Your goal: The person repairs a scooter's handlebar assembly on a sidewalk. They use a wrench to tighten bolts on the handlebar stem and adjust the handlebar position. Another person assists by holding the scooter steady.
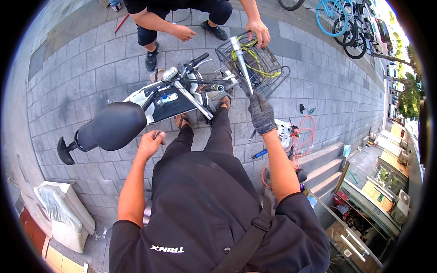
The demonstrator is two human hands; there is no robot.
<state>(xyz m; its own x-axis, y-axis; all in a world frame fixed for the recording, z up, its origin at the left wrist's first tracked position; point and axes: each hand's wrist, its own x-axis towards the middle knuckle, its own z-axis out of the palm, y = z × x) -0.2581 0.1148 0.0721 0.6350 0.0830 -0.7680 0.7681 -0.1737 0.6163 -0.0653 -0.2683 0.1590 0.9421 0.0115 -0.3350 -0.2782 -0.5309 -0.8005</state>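
Note:
My right hand (pixel 262 113), in a grey knitted glove, is closed around the lower end of a silver metal tube (pixel 240 59), thicker at its top. The tube slants up in front of a black wire basket (pixel 275 79) with a yellow-green cable (pixel 262 70) inside. My bare left hand (pixel 149 144) is pinched closed beside the bike's saddle; a small dark thing shows at its fingertips, too small to name. Between my hands and a crouching person is a small white electric bike (pixel 136 96) with a black saddle (pixel 116 126) and a handlebar (pixel 193 63).
A crouching person's hand (pixel 259 32) rests on the basket's rim; the other hand (pixel 183 32) hangs free. On the right lie an orange hose (pixel 312 136), a blue-handled tool (pixel 260 154) and stone steps (pixel 321 159). Parked bicycles (pixel 350 32) stand far right, a pale chair (pixel 63 214) lower left.

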